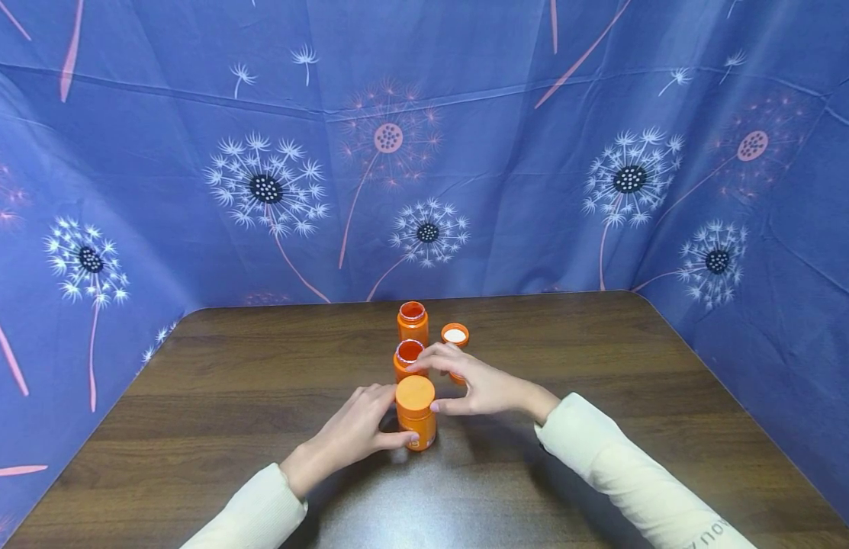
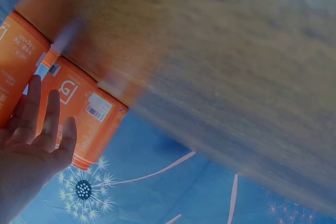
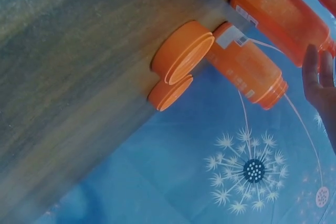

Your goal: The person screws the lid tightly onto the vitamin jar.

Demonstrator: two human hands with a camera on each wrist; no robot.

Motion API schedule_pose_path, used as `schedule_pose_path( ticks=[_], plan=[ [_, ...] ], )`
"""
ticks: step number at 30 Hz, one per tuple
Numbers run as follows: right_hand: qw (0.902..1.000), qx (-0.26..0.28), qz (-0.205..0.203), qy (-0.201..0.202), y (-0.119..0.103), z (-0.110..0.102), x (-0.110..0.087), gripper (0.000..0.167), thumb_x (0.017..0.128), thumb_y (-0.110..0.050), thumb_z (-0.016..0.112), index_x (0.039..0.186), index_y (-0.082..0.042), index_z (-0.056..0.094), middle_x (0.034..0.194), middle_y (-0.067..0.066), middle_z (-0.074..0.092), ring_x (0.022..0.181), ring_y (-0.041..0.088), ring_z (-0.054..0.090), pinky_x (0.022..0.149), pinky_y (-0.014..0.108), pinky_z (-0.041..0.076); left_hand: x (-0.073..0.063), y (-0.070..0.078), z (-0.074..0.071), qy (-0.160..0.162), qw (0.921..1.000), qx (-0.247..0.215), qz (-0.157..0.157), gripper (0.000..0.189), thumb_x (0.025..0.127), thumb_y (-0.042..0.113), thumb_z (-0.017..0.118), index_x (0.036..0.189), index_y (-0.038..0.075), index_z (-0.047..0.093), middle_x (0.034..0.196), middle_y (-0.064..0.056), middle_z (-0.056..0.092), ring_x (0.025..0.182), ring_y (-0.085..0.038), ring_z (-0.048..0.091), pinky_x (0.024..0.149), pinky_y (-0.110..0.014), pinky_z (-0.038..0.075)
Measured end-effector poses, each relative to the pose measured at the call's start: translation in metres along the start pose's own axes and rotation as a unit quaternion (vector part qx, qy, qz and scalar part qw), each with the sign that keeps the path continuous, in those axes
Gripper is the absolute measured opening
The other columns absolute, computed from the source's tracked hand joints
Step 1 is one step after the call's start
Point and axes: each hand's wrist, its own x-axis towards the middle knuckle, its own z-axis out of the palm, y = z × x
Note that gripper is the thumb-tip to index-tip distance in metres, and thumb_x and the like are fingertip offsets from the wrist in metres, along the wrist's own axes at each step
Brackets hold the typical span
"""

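Observation:
Three orange bottles stand in a row running away from me. My left hand (image 1: 355, 423) grips the nearest bottle (image 1: 417, 431), thumb across its front and fingers along its left side. An orange lid (image 1: 415, 393) sits on that bottle. My right hand (image 1: 482, 385) reaches in from the right, its thumb tip beside this lid and its fingers spread over the mouth of the middle bottle (image 1: 403, 372). Both the middle and the far bottle (image 1: 413, 329) stand uncovered. In the right wrist view, the right fingers (image 3: 311, 69) appear close to the middle bottle's neck.
To the right of the far bottle, a loose orange lid (image 1: 455, 334) lies with its white inside facing up. A second loose lid (image 3: 181, 53) lies nearer, partly behind my right hand in the head view. A blue dandelion-print cloth (image 1: 506, 191) hangs around the brown wooden table (image 1: 259, 358).

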Motion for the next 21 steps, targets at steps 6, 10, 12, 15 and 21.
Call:
schedule_pose_path(
  ticks=[6, 10, 12, 15, 21],
  plan=[
    [0.9996, 0.018, -0.006, -0.018, 0.0013, -0.0023, 0.0014, 0.047, 0.082, -0.013, 0.064, 0.128, -0.009, 0.05, 0.129, 0.003, 0.046, 0.12, 0.018, 0.04, 0.099, 0.039, 0.035, 0.0002, 0.0002, -0.0001, -0.003, 1.0, 0.0, -0.002, 0.053, 0.074, 0.053, 0.067, 0.114, 0.021, 0.054, 0.106, 0.007, 0.063, 0.097, -0.007, 0.057, 0.088, -0.036, 0.043],
    [0.9996, 0.014, -0.004, -0.024, 0.0012, -0.0027, 0.0015, 0.045, 0.083, -0.015, 0.062, 0.128, -0.013, 0.052, 0.128, -0.001, 0.045, 0.12, 0.014, 0.039, 0.098, 0.039, 0.036, 0.0004, 0.0004, -0.0003, -0.005, 1.0, 0.0, -0.003, 0.053, 0.074, 0.053, 0.067, 0.114, 0.021, 0.055, 0.106, 0.008, 0.063, 0.097, -0.007, 0.057, 0.088, -0.036, 0.043],
    [0.9997, 0.008, -0.003, -0.024, 0.001, -0.0028, 0.0015, 0.044, 0.084, -0.016, 0.062, 0.127, -0.014, 0.053, 0.127, -0.001, 0.046, 0.119, 0.013, 0.039, 0.098, 0.039, 0.036, 0.0005, 0.0004, -0.0003, -0.005, 1.0, -0.001, -0.003, 0.053, 0.074, 0.052, 0.067, 0.114, 0.021, 0.055, 0.106, 0.007, 0.063, 0.097, -0.007, 0.057, 0.088, -0.036, 0.043],
    [0.9997, -0.001, 0.0, -0.023, 0.0009, -0.0029, 0.0019, 0.043, 0.083, -0.018, 0.063, 0.126, -0.016, 0.054, 0.126, -0.002, 0.047, 0.119, 0.012, 0.04, 0.098, 0.039, 0.036, 0.0006, 0.0003, -0.0003, -0.004, 1.0, -0.001, -0.003, 0.053, 0.074, 0.052, 0.067, 0.114, 0.021, 0.055, 0.106, 0.007, 0.064, 0.097, -0.007, 0.057, 0.088, -0.036, 0.043],
    [0.9999, -0.01, 0.004, -0.006, -0.0009, -0.0031, 0.0022, 0.04, 0.081, -0.023, 0.067, 0.12, -0.017, 0.057, 0.121, -0.002, 0.05, 0.115, 0.011, 0.042, 0.096, 0.039, 0.037, 0.0002, 0.0, -0.0001, -0.002, 1.0, -0.001, -0.002, 0.053, 0.074, 0.052, 0.067, 0.114, 0.02, 0.055, 0.105, 0.007, 0.064, 0.096, -0.007, 0.057, 0.087, -0.036, 0.044]
  ],
)
